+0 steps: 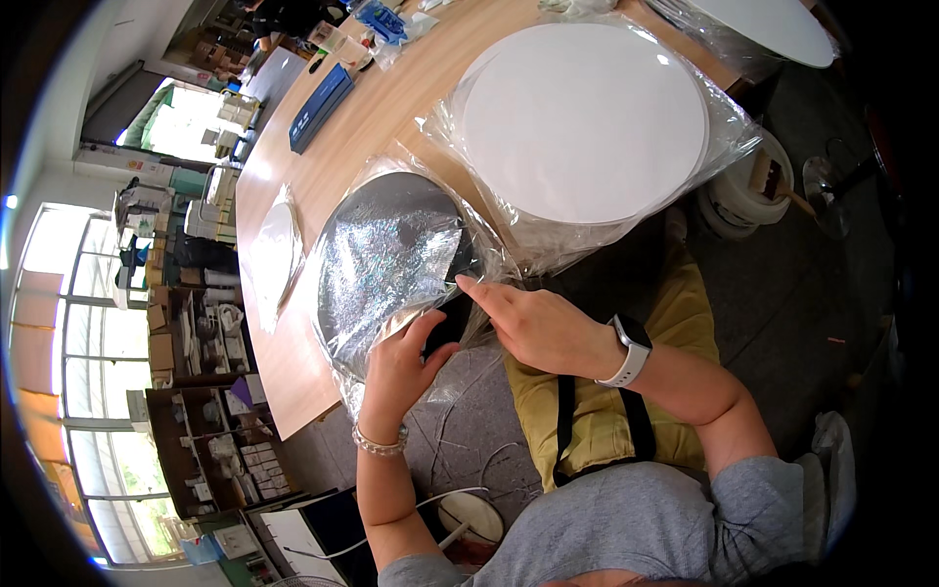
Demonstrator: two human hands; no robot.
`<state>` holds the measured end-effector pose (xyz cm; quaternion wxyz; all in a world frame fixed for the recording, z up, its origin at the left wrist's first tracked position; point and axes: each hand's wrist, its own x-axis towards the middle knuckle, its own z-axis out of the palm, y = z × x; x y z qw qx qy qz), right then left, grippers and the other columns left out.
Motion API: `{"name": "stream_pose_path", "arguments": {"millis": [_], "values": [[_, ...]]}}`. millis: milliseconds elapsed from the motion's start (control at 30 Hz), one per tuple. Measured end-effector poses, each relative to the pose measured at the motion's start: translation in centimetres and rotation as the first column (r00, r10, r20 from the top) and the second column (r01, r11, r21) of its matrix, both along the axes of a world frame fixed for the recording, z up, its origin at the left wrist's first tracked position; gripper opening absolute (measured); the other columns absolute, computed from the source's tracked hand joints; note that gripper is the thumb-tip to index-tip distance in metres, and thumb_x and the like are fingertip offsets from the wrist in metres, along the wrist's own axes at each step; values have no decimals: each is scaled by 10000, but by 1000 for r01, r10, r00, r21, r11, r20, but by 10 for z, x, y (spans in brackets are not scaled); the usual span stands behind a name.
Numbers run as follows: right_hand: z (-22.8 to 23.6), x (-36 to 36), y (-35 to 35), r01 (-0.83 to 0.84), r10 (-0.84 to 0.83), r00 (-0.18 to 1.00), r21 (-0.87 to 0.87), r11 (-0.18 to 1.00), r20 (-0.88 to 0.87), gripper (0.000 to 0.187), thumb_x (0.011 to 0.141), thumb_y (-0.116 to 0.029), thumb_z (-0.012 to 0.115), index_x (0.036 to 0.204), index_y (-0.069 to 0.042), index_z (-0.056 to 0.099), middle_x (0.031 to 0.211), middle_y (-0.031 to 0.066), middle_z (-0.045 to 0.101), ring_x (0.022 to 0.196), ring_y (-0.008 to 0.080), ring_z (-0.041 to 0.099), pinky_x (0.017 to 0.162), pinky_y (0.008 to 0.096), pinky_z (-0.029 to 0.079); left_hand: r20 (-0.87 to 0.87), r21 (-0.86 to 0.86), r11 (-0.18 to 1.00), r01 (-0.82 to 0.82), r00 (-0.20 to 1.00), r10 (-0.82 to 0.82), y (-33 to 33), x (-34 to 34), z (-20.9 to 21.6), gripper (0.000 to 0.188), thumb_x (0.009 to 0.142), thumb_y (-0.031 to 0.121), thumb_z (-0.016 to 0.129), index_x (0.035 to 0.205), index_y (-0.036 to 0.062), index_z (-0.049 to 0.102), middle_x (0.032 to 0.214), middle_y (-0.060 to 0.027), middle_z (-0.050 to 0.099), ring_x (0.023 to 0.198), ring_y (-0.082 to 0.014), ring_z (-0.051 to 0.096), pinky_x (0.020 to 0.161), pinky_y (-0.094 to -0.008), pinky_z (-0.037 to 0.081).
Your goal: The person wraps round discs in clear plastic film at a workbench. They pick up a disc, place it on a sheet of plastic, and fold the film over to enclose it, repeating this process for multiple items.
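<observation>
A round black disc [391,196] wrapped about with clear plastic lies near the table's edge in front of me. Over most of its face spreads a silvery, iridescent sheet [391,249], while a dark strip shows bare along the right side. My left hand [393,364] rests on the lower edge of the sheet, fingers bent over it and thumb held apart. At the sheet's right edge, my right hand [548,328] is closed in a pinch with the index finger pointing forward. What lies between those fingertips is too small to make out.
A large white disc [587,122] on clear plastic lies to the right, beside a white bucket [743,191] with a brush. A smaller wrapped white disc [276,254] lies left. A blue box [321,108] sits farther back on the wooden table [391,117].
</observation>
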<state>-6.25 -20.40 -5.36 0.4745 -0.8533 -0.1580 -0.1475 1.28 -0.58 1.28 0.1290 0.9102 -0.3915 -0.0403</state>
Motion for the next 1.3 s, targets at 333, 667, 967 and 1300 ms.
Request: {"name": "stream_pose_path", "arguments": {"millis": [333,667,967,1300], "values": [[2,0,0,-4,4,1000,-15,1000,-8,599,807,11,477,1366,112,286,1056,274,572,752,354,643,647,370,551,55,10,1000,27,998,-28,0,-4,5,393,812,42,572,1190,148,581,983,-145,658,781,-325,648,670,-399,529],[0,1,0,-7,7,1000,11,1000,11,609,799,15,479,1366,117,278,1113,296,558,773,366,645,656,378,551,-17,56,998,-16,1000,17,3,-1,0,373,769,272,743,1083,126,604,930,-151,650,696,-299,646,590,-369,519],[-1,0,0,-7,7,1000,-7,1000,1,598,808,9,480,1365,110,287,1110,282,558,779,360,647,657,371,555,-55,-18,1000,15,998,-16,3,2,1,342,770,218,751,1063,103,617,869,-134,672,629,-266,654,567,-344,513],[-2,0,2,32,-33,999,20,999,29,615,820,24,520,1391,15,290,1032,246,592,747,381,633,606,405,547,-121,-14,1000,-10,993,8,1,0,9,320,791,142,711,1095,101,621,893,-142,670,673,-279,659,596,-342,518]]}}
